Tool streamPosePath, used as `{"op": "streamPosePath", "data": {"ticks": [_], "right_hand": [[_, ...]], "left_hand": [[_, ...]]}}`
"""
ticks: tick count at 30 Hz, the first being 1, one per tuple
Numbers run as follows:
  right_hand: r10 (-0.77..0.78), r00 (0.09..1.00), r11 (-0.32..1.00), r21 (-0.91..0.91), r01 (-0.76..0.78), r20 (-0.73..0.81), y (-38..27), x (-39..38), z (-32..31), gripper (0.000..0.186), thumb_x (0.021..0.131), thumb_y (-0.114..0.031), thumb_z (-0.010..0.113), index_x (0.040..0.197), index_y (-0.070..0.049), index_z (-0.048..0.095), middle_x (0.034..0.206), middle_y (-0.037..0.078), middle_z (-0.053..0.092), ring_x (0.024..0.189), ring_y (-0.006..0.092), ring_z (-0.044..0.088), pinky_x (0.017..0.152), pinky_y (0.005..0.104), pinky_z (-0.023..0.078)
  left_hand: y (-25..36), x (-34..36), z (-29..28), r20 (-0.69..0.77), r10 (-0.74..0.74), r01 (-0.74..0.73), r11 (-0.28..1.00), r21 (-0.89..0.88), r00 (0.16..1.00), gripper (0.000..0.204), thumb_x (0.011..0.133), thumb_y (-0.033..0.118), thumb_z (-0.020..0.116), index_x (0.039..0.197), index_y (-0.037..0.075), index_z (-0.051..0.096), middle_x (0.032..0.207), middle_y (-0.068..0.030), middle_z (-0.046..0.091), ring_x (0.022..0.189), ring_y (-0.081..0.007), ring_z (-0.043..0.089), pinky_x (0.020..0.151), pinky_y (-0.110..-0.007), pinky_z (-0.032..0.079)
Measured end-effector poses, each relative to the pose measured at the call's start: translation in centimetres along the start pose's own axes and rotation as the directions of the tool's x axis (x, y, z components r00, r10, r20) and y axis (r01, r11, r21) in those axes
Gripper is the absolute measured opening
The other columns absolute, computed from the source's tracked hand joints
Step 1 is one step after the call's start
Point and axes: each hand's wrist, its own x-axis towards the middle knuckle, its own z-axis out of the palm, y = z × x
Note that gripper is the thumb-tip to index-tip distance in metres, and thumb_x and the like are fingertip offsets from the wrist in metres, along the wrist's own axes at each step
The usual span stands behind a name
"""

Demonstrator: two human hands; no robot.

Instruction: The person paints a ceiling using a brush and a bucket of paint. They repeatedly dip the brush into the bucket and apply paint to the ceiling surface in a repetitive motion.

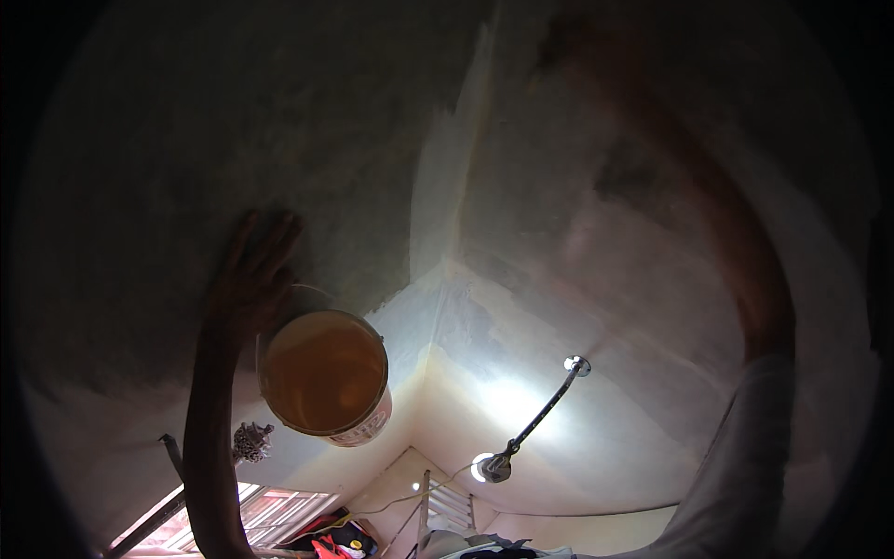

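My left hand (250, 284) lies against a dark grey plastered surface at the left, fingers stretched and apart. Beside its wrist hangs a round bucket (375, 424) with a brownish inside; its thin wire handle runs up near my hand. Whether the handle loops over the hand or wrist, I cannot tell. My right hand (591, 56) reaches high at the upper right, near the plastered wall (549, 168). Motion and shadow smear its fingers, so anything in them is hidden. A paler strip of plaster (436, 196) follows the corner between the two surfaces.
A lit lamp (494, 468) on a dark stem (545, 415) juts out right of the corner. Below my left arm are a barred window (289, 508), a silvery clustered object (251, 442) and a dark bar (149, 524). A red and black bundle (343, 540) sits at the bottom.
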Motion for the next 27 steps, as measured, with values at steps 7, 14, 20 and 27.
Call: {"op": "streamPosePath", "data": {"ticks": [7,14,20,27], "right_hand": [[-0.052,0.869,0.810,0.530,-0.252,0.493,-17.4,-11.1,-2.0,0.014,0.077,-0.017,0.068,0.091,-0.018,0.066,0.097,-0.001,0.062,0.089,0.0190,0.061,0.069,0.0338,0.052],[0.325,0.740,0.025,0.777,-0.630,0.589,-23.7,-18.8,-9.5,0.024,0.083,-0.022,0.067,0.101,-0.007,0.064,0.090,0.005,0.066,0.082,0.0196,0.066,0.069,0.0306,0.053],[0.165,0.274,-0.835,0.282,-0.472,0.948,-26.7,-24.0,-10.9,0.023,0.087,-0.017,0.066,0.099,0.002,0.061,0.086,0.009,0.063,0.077,0.0186,0.065,0.056,0.0267,0.055],[0.067,0.372,-0.944,0.179,-0.277,0.926,-27.0,-22.2,-12.6,0.017,0.091,-0.014,0.057,0.101,-0.001,0.055,0.091,0.011,0.060,0.078,0.0234,0.066,0.063,0.0348,0.057]], "left_hand": [[-0.2,0.2,0.0,-0.047,0.041,-0.040,0.999,0.035,0.998,0.018,0.070,0.027,0.068,0.073,0.009,0.065,0.149,-0.0116,0.033,0.141,-0.0251,0.025,0.117,-0.053,0.014],[0.2,0.8,-0.7,-0.017,0.037,-0.037,0.999,-0.002,0.999,0.022,0.071,0.028,0.069,0.081,0.009,0.069,0.147,-0.0113,0.037,0.138,-0.0302,0.030,0.115,-0.055,0.018],[0.6,0.6,-0.1,0.023,0.038,-0.040,0.996,0.082,0.999,0.021,0.079,0.030,0.064,0.083,0.011,0.069,0.151,-0.0089,0.029,0.142,-0.0225,0.021,0.118,-0.050,0.013],[0.3,-0.1,-0.8,0.028,0.019,-0.021,0.995,0.102,0.999,0.021,0.081,0.033,0.063,0.082,0.012,0.068,0.152,-0.0066,0.029,0.142,-0.0213,0.021,0.118,-0.049,0.012]]}}
